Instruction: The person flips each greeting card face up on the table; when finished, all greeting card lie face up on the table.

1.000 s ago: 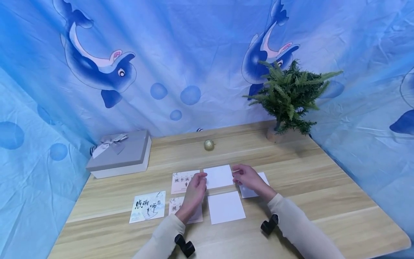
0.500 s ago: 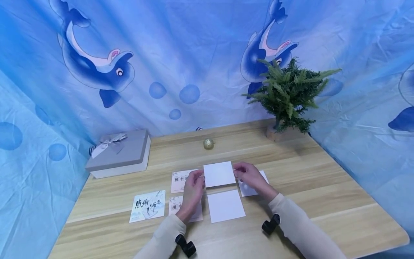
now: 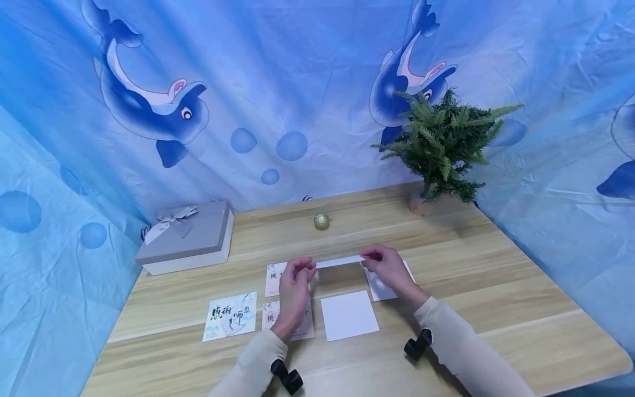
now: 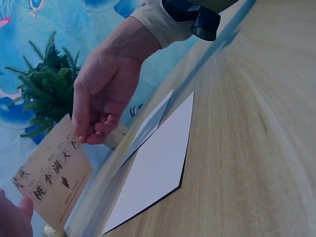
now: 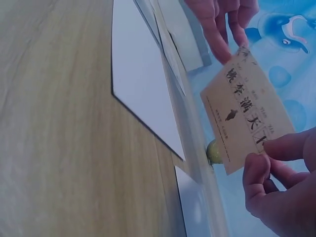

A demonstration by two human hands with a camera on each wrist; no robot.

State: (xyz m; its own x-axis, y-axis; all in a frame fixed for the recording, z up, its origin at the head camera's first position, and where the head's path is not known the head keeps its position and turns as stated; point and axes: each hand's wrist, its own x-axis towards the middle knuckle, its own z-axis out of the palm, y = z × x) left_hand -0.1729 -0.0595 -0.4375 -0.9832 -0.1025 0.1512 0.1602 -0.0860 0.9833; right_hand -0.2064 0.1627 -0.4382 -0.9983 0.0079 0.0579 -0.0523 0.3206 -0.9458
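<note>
**Card held level between both hands above the desk**

The card (image 3: 340, 261) is off the desk (image 3: 496, 309), pinched at its two short ends: the left hand (image 3: 295, 275) grips the left end, the right hand (image 3: 384, 263) the right end. From the head view it shows almost edge-on, as a thin white strip, so its face lies close to level with the line of sight. Its long axis runs left to right, between the hands, roughly parallel to the desk's front edge. Both hands are equally near; neither has released.

The wrist views show the printed face of the same card (image 4: 52, 175), tan with dark characters and a small mark, turned downward and toward the person. The right wrist view shows fingertips (image 5: 256, 165) clamped on its corner.

Directly below the held card the desk is bare wood. A blank white card (image 3: 349, 315) lies just nearer the person. Another white card (image 3: 384, 286) lies partly under the right hand. Printed cards (image 3: 230, 316) lie to the left, two of them partly hidden by the left hand.

Further back: a grey gift box (image 3: 187, 237) with a ribbon at the left, a small gold ball (image 3: 321, 221) at centre, a potted fern (image 3: 441, 149) at the right. A blue dolphin-print cloth (image 3: 149, 110) encloses the desk on three sides.
</note>
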